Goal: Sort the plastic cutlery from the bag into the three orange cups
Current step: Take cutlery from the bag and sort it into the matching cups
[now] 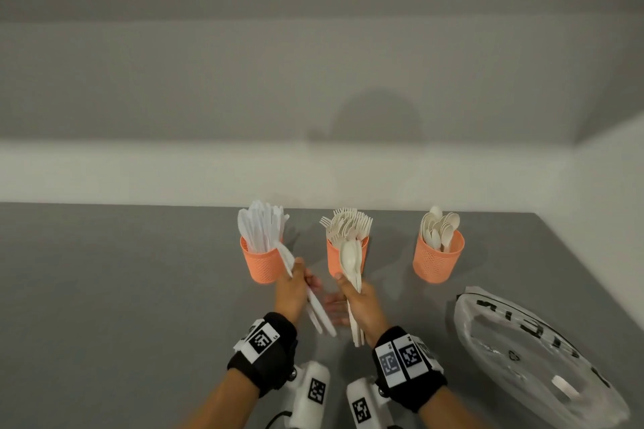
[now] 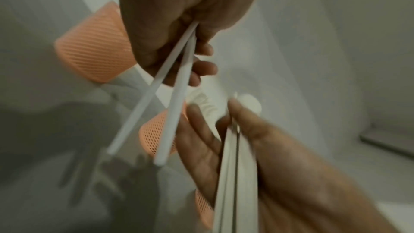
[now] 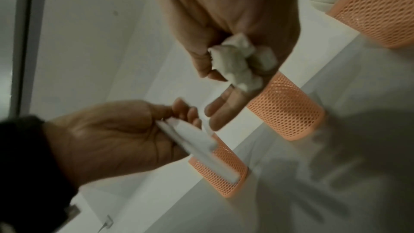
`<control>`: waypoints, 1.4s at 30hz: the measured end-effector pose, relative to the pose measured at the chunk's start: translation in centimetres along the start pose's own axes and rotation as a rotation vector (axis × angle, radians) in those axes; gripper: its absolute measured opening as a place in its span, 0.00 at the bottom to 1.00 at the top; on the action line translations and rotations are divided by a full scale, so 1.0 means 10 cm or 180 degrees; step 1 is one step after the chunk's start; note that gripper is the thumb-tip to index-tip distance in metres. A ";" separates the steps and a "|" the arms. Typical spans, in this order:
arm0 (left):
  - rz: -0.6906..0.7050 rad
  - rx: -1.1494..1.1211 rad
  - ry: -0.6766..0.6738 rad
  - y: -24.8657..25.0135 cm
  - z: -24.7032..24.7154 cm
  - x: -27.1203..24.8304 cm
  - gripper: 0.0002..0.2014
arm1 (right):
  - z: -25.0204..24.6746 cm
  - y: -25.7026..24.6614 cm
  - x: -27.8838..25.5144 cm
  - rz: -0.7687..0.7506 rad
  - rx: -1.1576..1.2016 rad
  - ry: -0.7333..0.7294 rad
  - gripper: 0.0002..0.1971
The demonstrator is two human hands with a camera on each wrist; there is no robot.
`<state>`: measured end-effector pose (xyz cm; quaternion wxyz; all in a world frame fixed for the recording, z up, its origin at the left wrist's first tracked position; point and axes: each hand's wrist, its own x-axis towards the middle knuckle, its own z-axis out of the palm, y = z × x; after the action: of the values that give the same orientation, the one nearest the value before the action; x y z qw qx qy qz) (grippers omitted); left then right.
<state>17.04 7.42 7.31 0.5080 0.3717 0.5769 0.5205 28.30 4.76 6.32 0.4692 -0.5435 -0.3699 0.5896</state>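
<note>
Close under me, my left hand (image 1: 292, 292) pinches two white knives (image 1: 315, 308) while my right hand (image 1: 362, 303) clutches a spoon bundle (image 1: 350, 263). Knives should drop handle-first into the left cup (image 1: 259, 263), steering clear of the blades already crowding it.
</note>
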 end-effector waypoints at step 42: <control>0.2098 0.3320 -0.0040 0.07 -0.72 1.39 0.40 | -0.28 -0.06 0.27 0.0203 -0.0268 0.0693 0.15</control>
<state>7.10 19.30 4.84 0.0752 0.7330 0.6073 0.2972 31.27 7.28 5.69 0.4643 -0.6351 -0.3237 0.5257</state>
